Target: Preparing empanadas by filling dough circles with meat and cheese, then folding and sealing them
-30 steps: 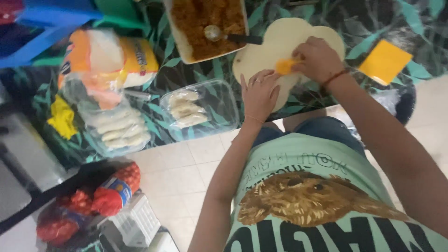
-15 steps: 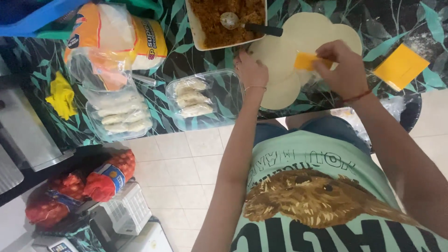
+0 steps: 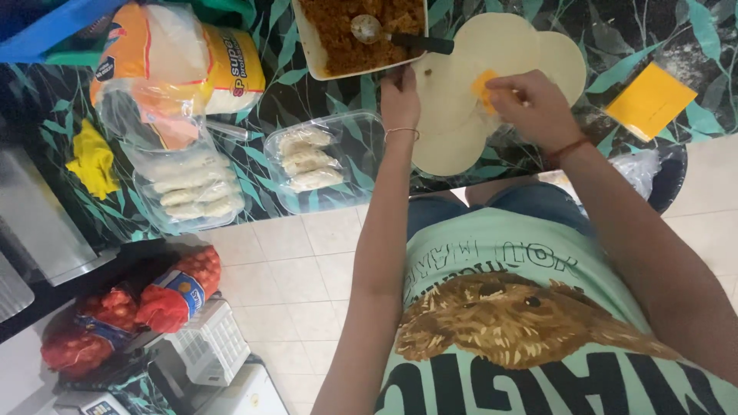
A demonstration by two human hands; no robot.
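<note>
While our left hand [image 3: 400, 96] lies fingers together on the near-left part of the pale dough sheet [image 3: 461, 127], our right hand [image 3: 530, 104] pinches a small orange cheese piece [image 3: 484, 84] over the sheet's middle. Its long axis cannot be told. Beyond the sheet, the spoon [image 3: 400, 37] in the filling tray [image 3: 307, 46] points its handle toward the sheet.
</note>
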